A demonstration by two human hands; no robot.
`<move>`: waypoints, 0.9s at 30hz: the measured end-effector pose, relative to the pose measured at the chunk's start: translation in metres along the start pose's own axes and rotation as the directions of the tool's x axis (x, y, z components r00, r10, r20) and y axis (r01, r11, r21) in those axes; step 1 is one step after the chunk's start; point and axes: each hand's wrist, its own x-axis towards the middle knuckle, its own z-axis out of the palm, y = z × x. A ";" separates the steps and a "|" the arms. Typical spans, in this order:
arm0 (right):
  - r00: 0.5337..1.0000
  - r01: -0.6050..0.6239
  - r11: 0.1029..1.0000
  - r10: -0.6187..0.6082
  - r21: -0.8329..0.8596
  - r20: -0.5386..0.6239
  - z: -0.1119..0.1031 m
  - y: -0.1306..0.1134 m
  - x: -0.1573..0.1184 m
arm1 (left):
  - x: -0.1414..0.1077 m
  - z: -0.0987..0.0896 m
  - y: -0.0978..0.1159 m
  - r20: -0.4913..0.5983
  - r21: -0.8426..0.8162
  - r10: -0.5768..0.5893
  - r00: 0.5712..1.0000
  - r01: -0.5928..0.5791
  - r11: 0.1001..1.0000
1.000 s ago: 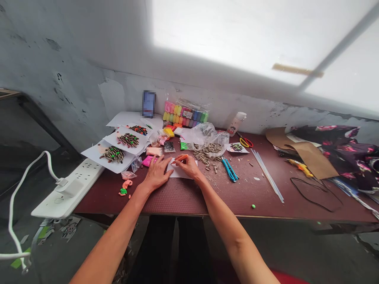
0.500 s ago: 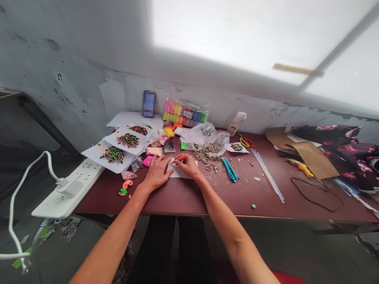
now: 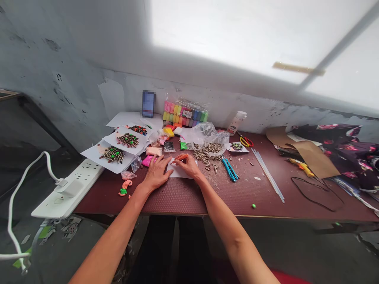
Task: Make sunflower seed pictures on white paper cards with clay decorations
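A small white paper (image 3: 177, 172) lies near the middle of the dark red table. My left hand (image 3: 156, 172) rests at its left edge, fingers spread and flat. In my right hand (image 3: 188, 167) is an orange pen (image 3: 181, 157), its tip over the upper part of the paper. Any marks on the paper are too small to tell. A pink packet (image 3: 148, 160) lies beside my left fingers. Striped sunflower seeds (image 3: 209, 152) are heaped to the right, partly under a clear plastic bag (image 3: 207, 133).
White sheets with seed hedgehogs (image 3: 128, 141) overlap at the left, by a power strip (image 3: 71, 189). Right of my hands lie a blue cutter (image 3: 230, 169), scissors (image 3: 246, 142) and clear sticks (image 3: 269, 175). A bottle (image 3: 237, 123), a phone (image 3: 148, 103) and coloured clay packs (image 3: 185, 114) stand behind.
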 end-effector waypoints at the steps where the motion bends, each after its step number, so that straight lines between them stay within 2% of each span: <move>1: 1.000 0.001 1.000 -0.001 0.000 0.004 0.000 0.000 0.000 | 0.000 0.000 0.000 -0.002 0.001 0.001 1.000 -0.001 1.000; 13: 1.000 -0.023 1.000 0.023 -0.015 0.009 0.000 0.001 0.001 | 0.000 -0.001 0.001 -0.005 0.003 0.009 1.000 -0.009 1.000; 20: 0.999 0.021 0.997 -0.019 -0.077 0.027 -0.001 0.000 0.001 | 0.000 0.000 0.000 -0.007 0.019 0.005 1.000 -0.004 1.000; 27: 1.000 0.008 0.996 -0.006 -0.086 0.023 -0.001 0.001 0.001 | 0.000 0.000 0.001 -0.012 0.018 0.003 1.000 -0.002 1.000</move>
